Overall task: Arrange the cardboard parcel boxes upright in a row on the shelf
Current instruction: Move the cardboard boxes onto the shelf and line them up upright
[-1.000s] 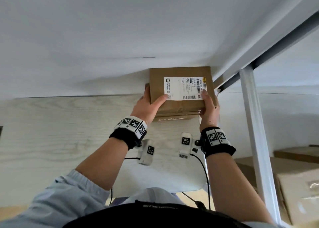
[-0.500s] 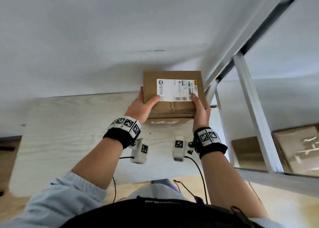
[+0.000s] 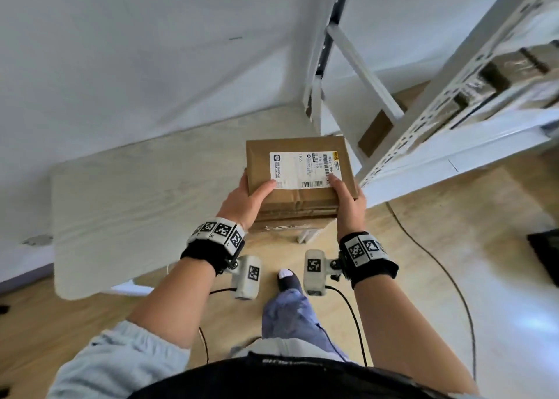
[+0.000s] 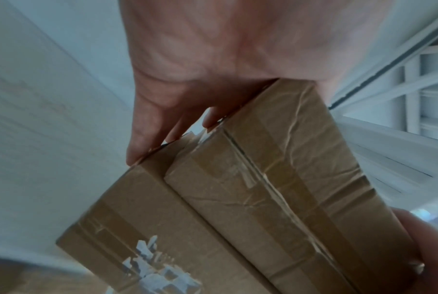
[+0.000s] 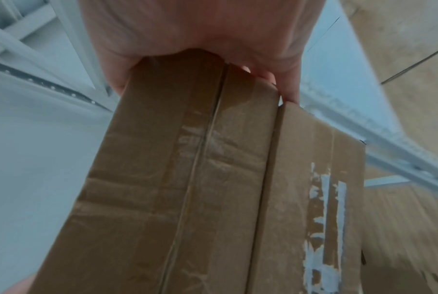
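Two stacked parcel boxes [image 3: 298,168] held — two hands.

The head camera looked down from above and behind both forearms, taking in the left hand [image 3: 246,200], the right hand [image 3: 348,202] and the stacked parcel boxes [image 3: 298,168] between them. Each wrist camera sat close under its palm, facing along the fingers at the taped box edges [image 4: 263,189] [image 5: 187,179], shared by all views.

Matt brown cardboard box [image 3: 298,168] showing creased glossy tape along its seams and a smooth white paper label [image 3: 302,168]; pale wood-grain table [image 3: 145,205]; white painted metal shelf [image 3: 423,120]; glossy wood-look floor [image 3: 453,247].
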Demonstrator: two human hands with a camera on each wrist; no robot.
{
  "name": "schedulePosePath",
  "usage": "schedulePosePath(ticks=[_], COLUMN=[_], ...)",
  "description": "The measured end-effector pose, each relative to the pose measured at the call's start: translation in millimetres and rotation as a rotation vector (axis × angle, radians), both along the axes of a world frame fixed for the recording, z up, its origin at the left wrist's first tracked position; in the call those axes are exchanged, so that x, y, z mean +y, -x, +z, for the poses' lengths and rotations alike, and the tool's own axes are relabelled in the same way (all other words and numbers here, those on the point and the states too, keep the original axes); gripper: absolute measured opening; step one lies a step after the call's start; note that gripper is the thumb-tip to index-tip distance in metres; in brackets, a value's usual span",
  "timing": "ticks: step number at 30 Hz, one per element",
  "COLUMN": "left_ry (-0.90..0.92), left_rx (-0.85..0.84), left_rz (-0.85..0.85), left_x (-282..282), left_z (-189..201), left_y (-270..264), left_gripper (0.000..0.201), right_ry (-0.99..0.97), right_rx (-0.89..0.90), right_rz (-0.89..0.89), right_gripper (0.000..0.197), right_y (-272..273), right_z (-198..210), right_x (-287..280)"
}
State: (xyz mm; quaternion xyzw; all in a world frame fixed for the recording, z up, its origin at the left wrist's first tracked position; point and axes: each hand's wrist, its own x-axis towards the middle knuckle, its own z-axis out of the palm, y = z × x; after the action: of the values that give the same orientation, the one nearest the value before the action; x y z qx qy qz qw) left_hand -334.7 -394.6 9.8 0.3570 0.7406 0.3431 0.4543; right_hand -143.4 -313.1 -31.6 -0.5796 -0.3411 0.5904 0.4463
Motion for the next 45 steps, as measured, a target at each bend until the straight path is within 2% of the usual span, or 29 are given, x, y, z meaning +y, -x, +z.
schedulePosePath(ticks=[7, 9, 15, 17, 18, 19, 20, 21, 22, 24, 29, 32, 35, 39, 42, 45], left_ry=[-0.056, -0.073, -0.093, -0.101, -0.090, -0.075, -0.090, -0.094, -0.108, -0.115, -0.142, -0.151, -0.149, -0.158, -0.186, -0.178], left_rx=[0.013, 0.019, 0.012, 0.015, 0.001, 0.013, 0.047, 0.048, 0.032, 0.046, 0.064, 0.066, 0.063, 0.051, 0.034, 0.010], left_rz=[-0.189, -0.240, -0.349, -0.377, -0.357, -0.399, -0.474, -0.461, -0.442, -0.456, -0.478, -0.516, -0.530, -0.555, -0.589, -0.622], left_x=[-3.6, 2.3, 29.8, 41.1, 42.1, 46.6, 62.8, 64.1, 67.1, 80.5, 118.8, 149.2, 188.0, 254.7, 319.4, 388.2], left_z=[15.6, 22.3, 29.3, 31.7, 32.3, 35.2, 43.9, 44.3, 50.5, 52.7, 65.2, 62.5, 58.0, 52.3, 47.6, 51.4], left_y=[-101.2, -138.1, -280.8, -336.1, -338.8, -364.7, -455.3, -455.5, -459.4, -494.9, -567.5, -600.6, -632.1, -681.0, -726.4, -774.4], left_gripper=[0.090, 0.088, 0.069, 0.074, 0.075, 0.076, 0.076, 0.076, 0.075, 0.073, 0.059, 0.062, 0.062, 0.058, 0.058, 0.069], right_ry=[-0.073, -0.098, -0.137, -0.133, -0.130, -0.146, -0.169, -0.173, -0.171, -0.213, -0.223, -0.207, -0.188, -0.218, -0.236, -0.238], right_rx=[0.004, 0.030, 0.052, 0.050, 0.037, 0.038, 0.037, 0.038, 0.035, 0.002, -0.007, 0.015, 0.033, 0.028, 0.000, -0.012], right_rz=[-0.187, -0.219, -0.293, -0.318, -0.311, -0.345, -0.396, -0.376, -0.377, -0.395, -0.439, -0.468, -0.502, -0.513, -0.542, -0.596], right_gripper=[0.103, 0.088, 0.077, 0.083, 0.083, 0.075, 0.060, 0.049, 0.045, 0.053, 0.046, 0.055, 0.072, 0.050, 0.042, 0.044], right_y=[-116.4, -154.9, -298.8, -352.6, -355.6, -382.4, -470.2, -472.1, -477.2, -510.7, -584.9, -617.0, -647.1, -694.0, -736.7, -783.3], right_z=[20.5, 23.4, 29.8, 35.6, 37.0, 39.3, 50.1, 52.2, 55.4, 63.2, 61.7, 56.5, 51.9, 53.6, 59.7, 70.0], right_x=[-37.1, -42.4, -42.8, -39.3, -40.0, -37.0, -33.7, -28.9, -25.9, -18.0, 17.3, 42.8, 76.2, 133.7, 189.8, 251.6])
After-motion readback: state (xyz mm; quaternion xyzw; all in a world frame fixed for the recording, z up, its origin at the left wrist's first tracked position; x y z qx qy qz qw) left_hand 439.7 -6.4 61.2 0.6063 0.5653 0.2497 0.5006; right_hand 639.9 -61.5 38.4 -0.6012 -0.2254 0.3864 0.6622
